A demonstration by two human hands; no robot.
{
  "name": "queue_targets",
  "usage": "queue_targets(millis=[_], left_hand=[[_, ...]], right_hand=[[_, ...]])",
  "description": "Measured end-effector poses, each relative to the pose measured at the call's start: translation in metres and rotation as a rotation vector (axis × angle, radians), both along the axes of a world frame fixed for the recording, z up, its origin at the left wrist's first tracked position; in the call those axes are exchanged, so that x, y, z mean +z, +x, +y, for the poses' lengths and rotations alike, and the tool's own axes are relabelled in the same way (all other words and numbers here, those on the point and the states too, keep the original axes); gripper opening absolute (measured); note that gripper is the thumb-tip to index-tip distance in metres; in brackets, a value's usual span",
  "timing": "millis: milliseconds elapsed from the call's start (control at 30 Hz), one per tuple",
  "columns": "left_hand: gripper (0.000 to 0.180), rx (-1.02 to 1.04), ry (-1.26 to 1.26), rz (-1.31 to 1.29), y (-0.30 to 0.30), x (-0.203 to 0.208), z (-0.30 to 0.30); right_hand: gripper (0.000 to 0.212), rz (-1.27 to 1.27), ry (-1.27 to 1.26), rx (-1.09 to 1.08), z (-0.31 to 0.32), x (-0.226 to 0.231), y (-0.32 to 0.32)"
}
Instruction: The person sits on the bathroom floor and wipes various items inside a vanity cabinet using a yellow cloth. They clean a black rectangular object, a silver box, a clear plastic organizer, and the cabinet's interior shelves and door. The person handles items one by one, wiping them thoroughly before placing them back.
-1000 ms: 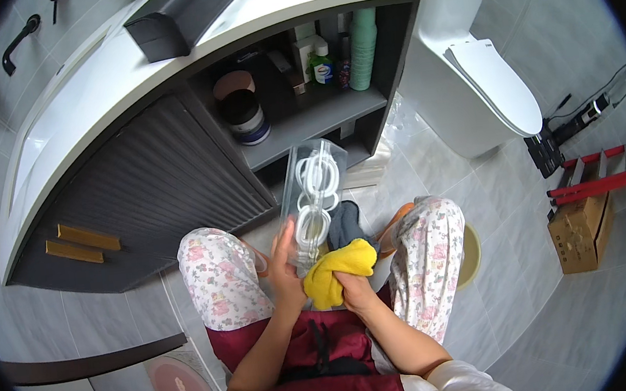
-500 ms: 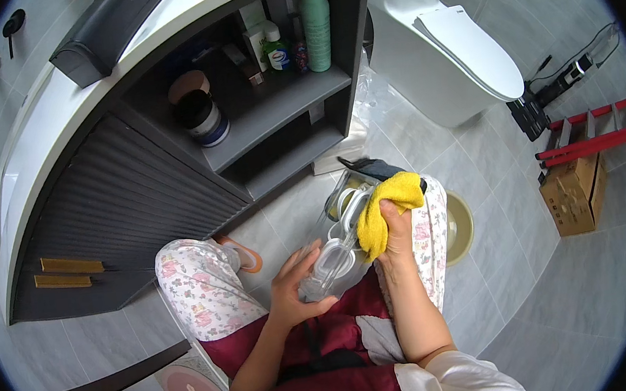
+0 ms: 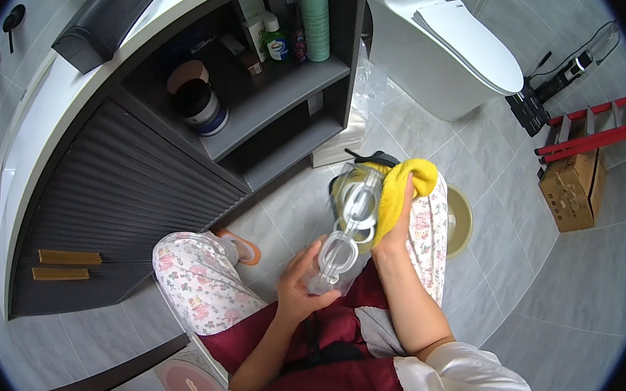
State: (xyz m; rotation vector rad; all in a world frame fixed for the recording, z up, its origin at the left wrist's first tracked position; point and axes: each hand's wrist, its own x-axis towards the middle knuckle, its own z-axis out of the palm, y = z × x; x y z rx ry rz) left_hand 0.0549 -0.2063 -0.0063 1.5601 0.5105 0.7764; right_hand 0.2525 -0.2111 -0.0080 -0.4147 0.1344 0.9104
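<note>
Above my lap is a clear plastic holder (image 3: 339, 254) with several white rings along it; its exact kind I cannot make out. My left hand (image 3: 303, 284) grips its near end, fingers on one side and thumb underneath. At the far end my right hand (image 3: 398, 221) holds a yellow cloth (image 3: 411, 181) against the holder's right side. The cloth hides part of that hand's fingers. A dark cloth-like thing with yellow (image 3: 378, 160) shows just beyond the holder, partly covered by it.
A dark cabinet (image 3: 122, 193) with open shelves holds a jar (image 3: 198, 108), a green spray can (image 3: 315, 20) and small bottles. A toilet (image 3: 465, 50) stands far right. A pale bucket (image 3: 459, 218) is beside my right knee. A cardboard box (image 3: 572, 191) sits under a red step ladder (image 3: 589, 137).
The clear holder has tilted, so its white rings now face up more. My right hand and the yellow cloth have moved slightly right, along the holder's edge. My left hand keeps its grip.
</note>
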Motion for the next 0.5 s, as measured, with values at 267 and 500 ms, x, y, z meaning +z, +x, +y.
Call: queue_targets(millis=[267, 500], left_hand=[[0.086, 0.164, -0.212, -0.311, 0.013, 0.005, 0.020], [0.073, 0.338, 0.163, 0.075, 0.001, 0.002, 0.037]], right_hand=[[0.038, -0.315, -0.141, 0.262, -0.023, -0.035, -0.091], [0.038, -0.269, -0.056, 0.499, -0.029, -0.015, -0.100]])
